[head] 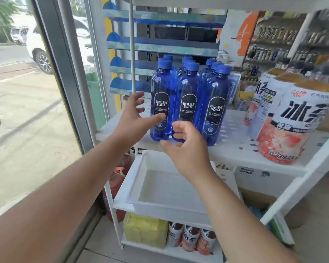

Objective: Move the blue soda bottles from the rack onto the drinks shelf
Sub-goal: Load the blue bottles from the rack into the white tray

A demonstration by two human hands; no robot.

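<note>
Several blue soda bottles stand in three rows on the white perforated shelf [234,130], each with a blue cap and a black BOLSA SODA label. The front left bottle [162,92], the front middle bottle [187,95] and the front right bottle [216,103] face me. My left hand [135,118] is spread just left of the front left bottle, its thumb lying across that bottle's label. My right hand [186,149] hovers in front of the middle bottle's base, fingers loosely curved, holding nothing.
Large iced-tea bottles [291,128] crowd the shelf's right side. A white empty bin [139,179] sits on the tier below. Blue display ledges [160,46] rise behind the bottles. A glass wall [27,92] closes the left; small bottles and a yellow pack [146,230] fill the bottom tier.
</note>
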